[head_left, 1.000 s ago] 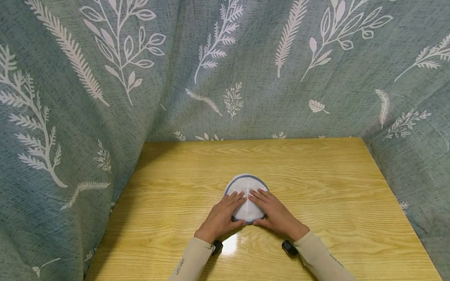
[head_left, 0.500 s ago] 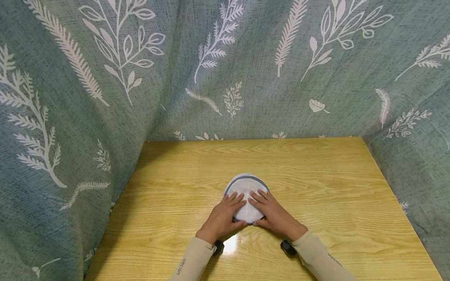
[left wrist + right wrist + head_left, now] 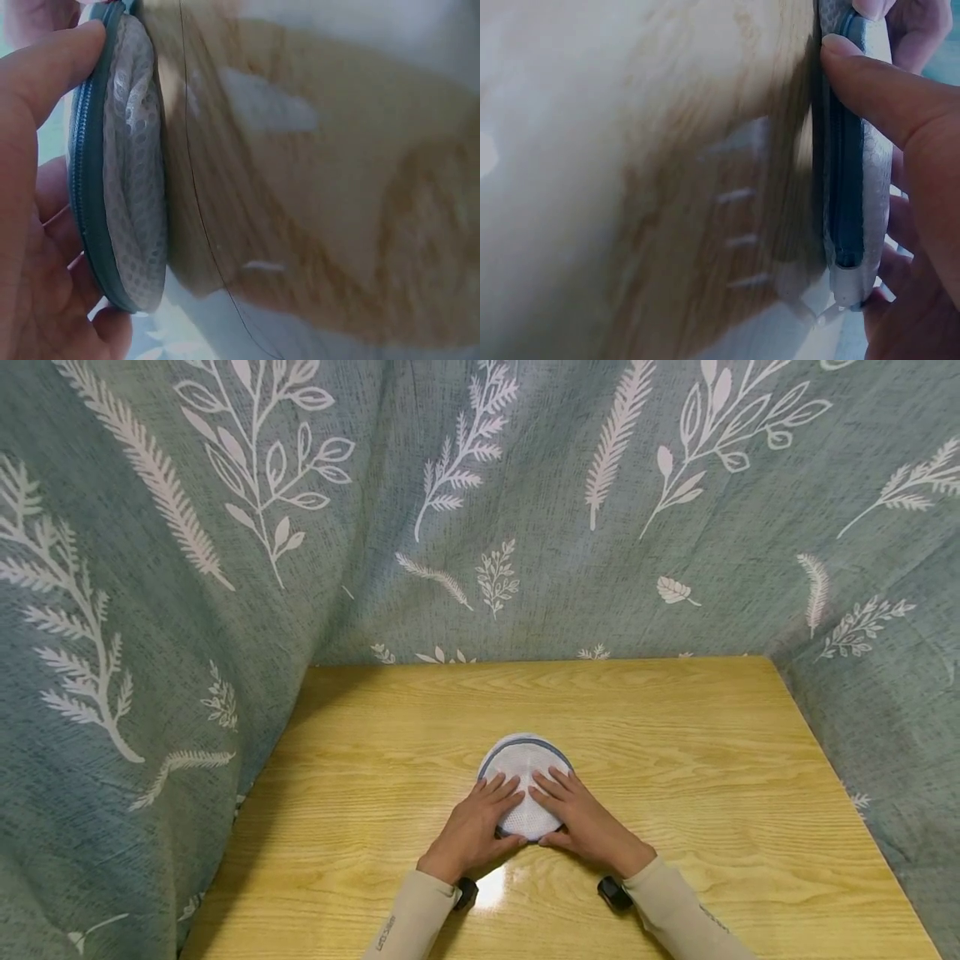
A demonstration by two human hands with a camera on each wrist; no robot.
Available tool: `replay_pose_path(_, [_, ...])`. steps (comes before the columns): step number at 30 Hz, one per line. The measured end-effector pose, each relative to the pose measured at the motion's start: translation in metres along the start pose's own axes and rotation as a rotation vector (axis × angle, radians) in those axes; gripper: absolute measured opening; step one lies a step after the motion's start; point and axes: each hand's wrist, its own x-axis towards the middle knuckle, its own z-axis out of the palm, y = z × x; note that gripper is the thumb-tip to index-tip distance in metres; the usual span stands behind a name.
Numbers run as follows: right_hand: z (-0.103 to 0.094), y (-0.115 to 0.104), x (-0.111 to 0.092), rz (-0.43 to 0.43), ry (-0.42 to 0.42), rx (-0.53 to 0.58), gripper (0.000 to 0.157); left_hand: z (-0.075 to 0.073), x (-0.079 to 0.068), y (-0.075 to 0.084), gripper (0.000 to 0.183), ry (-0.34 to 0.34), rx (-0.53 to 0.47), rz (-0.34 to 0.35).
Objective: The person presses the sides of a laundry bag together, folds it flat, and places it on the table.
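A domed white mesh laundry bag (image 3: 529, 818) with a blue-grey zipped rim sits on the wooden table, between my two hands. My left hand (image 3: 472, 822) lies over its left side, fingers spread on the mesh and thumb at the near edge. From the right, my right hand (image 3: 592, 822) rests on it in a mirrored way. Seen from the left wrist, the thumb (image 3: 56, 71) touches the zip (image 3: 90, 172) and the other fingers reach over the top. In the right wrist view the thumb (image 3: 881, 94) lies against the dark zip band (image 3: 847, 180), with a pale loop (image 3: 831, 311) at its end.
The wooden table (image 3: 675, 735) spreads out around the bag. A blue-green curtain with white leaf prints (image 3: 555, 577) hangs behind it and along both sides. Black wrist devices (image 3: 615, 892) sit below the sleeves.
The head view has tilted very slightly. Both hands stay on the mesh bag, which has not moved on the table; the fingers shift only a little.
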Motion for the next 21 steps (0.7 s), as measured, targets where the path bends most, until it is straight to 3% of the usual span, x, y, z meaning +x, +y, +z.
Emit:
replay_pose_path(9, [0.003,0.003,-0.006,-0.065,0.134,-0.047,0.076,0.007,-0.01,-0.006,0.065,0.115,0.049,0.066])
replay_pose_path(21, [-0.015,0.011,-0.024,-0.044,0.259,-0.017,0.073,0.009,-0.028,-0.013,0.063,0.31,-0.016,0.116])
